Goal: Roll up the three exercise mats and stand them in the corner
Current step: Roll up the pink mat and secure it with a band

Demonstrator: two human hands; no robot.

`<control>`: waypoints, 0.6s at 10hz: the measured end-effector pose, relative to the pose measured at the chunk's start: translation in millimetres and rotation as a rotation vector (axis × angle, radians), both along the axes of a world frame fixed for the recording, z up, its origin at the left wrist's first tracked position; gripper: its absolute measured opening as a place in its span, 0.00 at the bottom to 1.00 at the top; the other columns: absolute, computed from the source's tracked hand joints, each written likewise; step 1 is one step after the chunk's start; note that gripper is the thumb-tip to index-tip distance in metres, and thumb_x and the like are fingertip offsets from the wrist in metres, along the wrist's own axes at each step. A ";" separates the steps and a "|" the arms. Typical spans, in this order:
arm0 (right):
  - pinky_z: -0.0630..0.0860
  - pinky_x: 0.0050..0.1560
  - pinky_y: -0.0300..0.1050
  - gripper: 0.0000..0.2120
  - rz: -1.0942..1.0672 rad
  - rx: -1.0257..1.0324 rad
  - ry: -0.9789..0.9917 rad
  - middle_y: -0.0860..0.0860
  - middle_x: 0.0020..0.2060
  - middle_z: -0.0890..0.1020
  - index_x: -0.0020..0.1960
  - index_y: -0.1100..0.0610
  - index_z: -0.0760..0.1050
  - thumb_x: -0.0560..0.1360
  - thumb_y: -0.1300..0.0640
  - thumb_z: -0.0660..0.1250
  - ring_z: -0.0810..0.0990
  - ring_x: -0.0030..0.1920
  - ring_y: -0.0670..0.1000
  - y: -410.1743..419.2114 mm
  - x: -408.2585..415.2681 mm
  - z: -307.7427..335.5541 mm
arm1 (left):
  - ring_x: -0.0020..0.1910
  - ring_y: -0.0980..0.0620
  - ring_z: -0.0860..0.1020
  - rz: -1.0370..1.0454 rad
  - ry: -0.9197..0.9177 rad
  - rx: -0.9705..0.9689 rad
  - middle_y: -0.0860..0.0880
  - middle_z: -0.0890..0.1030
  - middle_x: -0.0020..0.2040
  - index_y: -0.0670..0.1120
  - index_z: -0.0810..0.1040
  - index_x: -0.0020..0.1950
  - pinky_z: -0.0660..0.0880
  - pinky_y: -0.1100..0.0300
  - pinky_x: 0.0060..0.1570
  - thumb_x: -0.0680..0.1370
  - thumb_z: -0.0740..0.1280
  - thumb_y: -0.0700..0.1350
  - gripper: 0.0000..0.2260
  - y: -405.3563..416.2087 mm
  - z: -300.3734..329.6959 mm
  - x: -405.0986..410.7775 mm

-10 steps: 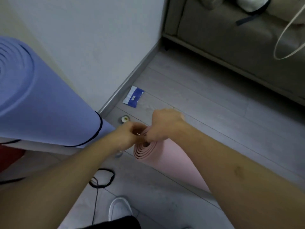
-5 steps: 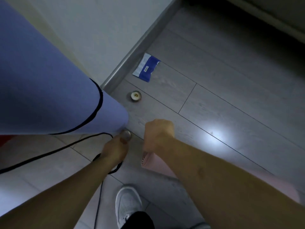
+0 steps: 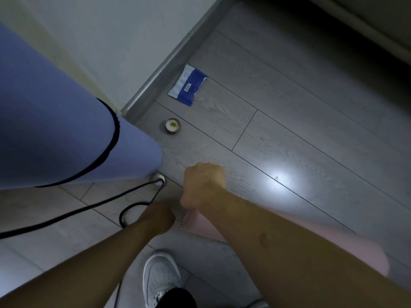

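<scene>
A pink rolled mat point(image 3: 200, 227) lies slanted low over the floor, mostly hidden under my right forearm, with its spiral end facing left. My right hand point(image 3: 203, 185) is curled into a fist just above that end. My left hand point(image 3: 159, 216) is curled too, right beside the mat's end. The backs of both hands hide what the fingers hold. A large blue-violet rolled mat point(image 3: 51, 130) stands at the left against the wall corner, with a black strap point(image 3: 112, 141) around it.
A black cord point(image 3: 89, 207) runs over the floor and loops by my left wrist. A blue-and-white packet point(image 3: 188, 85) and a small round cap point(image 3: 172, 125) lie near the skirting board point(image 3: 164, 65). My white shoe point(image 3: 160, 276) is below. A round metal floor stud point(image 3: 157, 177) sits by the blue mat.
The view has tipped down and nearer to the floor. Both hands and the pink mat's end have dropped lower and pulled toward me; my left hand moved back from the metal stud.
</scene>
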State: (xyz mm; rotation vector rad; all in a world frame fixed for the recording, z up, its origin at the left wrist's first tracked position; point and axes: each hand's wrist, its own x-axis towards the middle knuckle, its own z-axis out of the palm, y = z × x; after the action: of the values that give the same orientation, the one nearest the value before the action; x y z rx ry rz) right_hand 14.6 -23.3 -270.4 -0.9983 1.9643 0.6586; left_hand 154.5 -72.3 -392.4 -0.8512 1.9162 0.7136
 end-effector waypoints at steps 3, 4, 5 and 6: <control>0.85 0.45 0.50 0.12 -0.095 -0.192 0.091 0.53 0.42 0.82 0.48 0.56 0.76 0.75 0.47 0.72 0.84 0.41 0.54 24.3 -29.2 43.9 | 0.28 0.64 0.74 0.506 0.489 0.127 0.57 0.76 0.25 0.47 0.75 0.26 0.67 0.67 0.30 0.74 0.69 0.34 0.17 16.7 71.9 -37.6; 0.79 0.40 0.45 0.15 -0.140 -0.261 0.146 0.50 0.40 0.79 0.41 0.54 0.70 0.75 0.46 0.72 0.78 0.37 0.50 42.3 -49.5 102.0 | 0.35 0.64 0.79 0.728 0.612 0.150 0.59 0.82 0.33 0.47 0.84 0.36 0.70 0.68 0.33 0.73 0.77 0.36 0.09 22.7 120.5 -60.0; 0.76 0.40 0.46 0.16 -0.209 -0.272 0.218 0.50 0.38 0.76 0.40 0.53 0.68 0.75 0.48 0.72 0.73 0.35 0.50 71.7 -65.1 176.7 | 0.44 0.52 0.84 0.835 0.700 0.214 0.51 0.85 0.43 0.50 0.83 0.48 0.74 0.63 0.36 0.73 0.75 0.37 0.09 37.0 184.1 -92.8; 0.73 0.38 0.46 0.13 -0.303 -0.319 0.344 0.49 0.35 0.72 0.38 0.53 0.66 0.74 0.52 0.70 0.75 0.36 0.53 111.2 -66.0 249.6 | 0.40 0.55 0.83 0.786 0.837 0.338 0.49 0.85 0.45 0.50 0.84 0.52 0.75 0.62 0.40 0.76 0.70 0.35 0.11 53.7 256.0 -117.5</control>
State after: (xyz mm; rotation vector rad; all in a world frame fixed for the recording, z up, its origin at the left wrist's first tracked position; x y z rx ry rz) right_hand -51.4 87.9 -20.8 -0.7793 2.5191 0.3695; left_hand 37.1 -18.7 -136.4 -1.2013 2.0027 2.0639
